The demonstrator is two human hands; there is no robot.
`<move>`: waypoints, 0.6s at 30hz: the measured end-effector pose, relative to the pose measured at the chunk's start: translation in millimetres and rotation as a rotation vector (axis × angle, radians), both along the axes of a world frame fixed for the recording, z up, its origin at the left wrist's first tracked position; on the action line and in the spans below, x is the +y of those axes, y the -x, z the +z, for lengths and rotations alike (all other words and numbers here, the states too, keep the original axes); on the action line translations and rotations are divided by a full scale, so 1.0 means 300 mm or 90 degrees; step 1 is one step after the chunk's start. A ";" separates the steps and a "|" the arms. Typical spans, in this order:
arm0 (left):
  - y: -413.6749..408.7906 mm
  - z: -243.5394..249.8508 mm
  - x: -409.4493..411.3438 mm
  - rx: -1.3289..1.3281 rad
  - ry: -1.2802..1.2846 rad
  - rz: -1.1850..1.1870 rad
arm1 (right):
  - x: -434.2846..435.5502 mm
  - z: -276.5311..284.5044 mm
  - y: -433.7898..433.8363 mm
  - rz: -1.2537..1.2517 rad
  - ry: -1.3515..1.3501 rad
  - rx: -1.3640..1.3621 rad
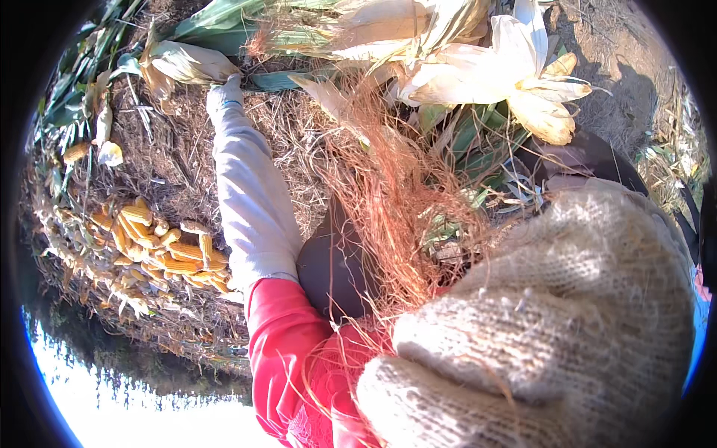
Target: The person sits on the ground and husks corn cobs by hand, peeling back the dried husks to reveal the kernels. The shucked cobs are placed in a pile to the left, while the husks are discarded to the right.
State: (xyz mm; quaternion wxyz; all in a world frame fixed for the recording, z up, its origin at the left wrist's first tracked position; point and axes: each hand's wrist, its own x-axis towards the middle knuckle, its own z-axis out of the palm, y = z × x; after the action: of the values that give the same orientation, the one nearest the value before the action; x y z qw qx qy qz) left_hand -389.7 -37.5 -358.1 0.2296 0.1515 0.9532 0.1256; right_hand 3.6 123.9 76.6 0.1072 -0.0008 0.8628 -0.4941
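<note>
My left hand (pixel 225 96), in a long pale glove, reaches out to the end of a corn ear in its dry husk (pixel 190 63). Its fingers close at that end. My right hand (pixel 532 336), in a thick knitted glove, looms close to the camera with curled fingers. Reddish-brown corn silk (pixel 403 201) hangs in a tangled bunch beside it, and loose strands cross the glove. Whether the fingers hold the silk is hidden. Pale, peeled-back husks (pixel 476 73) spread beyond the silk.
A pile of bare yellow corn cobs (pixel 173 252) lies on the ground to the left. Green corn leaves and stalks (pixel 213 28) stretch across the top. Dry straw (pixel 173 140) covers the soil. A single bare cob (pixel 76 152) lies further left. Shadows fall at upper right.
</note>
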 end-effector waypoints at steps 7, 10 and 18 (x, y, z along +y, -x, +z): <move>-0.091 0.036 0.041 -0.022 -0.021 0.049 | -0.023 0.018 0.039 0.095 -0.031 -0.087; -0.081 0.022 0.082 -0.037 0.054 0.045 | -0.064 -0.045 -0.018 0.083 -0.003 -0.104; -0.038 -0.098 -0.063 -0.107 -0.047 0.074 | -0.084 -0.041 0.001 0.075 -0.113 -0.111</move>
State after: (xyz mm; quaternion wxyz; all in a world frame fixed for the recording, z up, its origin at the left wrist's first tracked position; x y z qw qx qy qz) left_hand -378.2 -56.5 -387.6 0.2950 0.0935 0.9325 0.1862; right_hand 3.3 98.8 64.2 0.2104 0.0007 0.8890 -0.4067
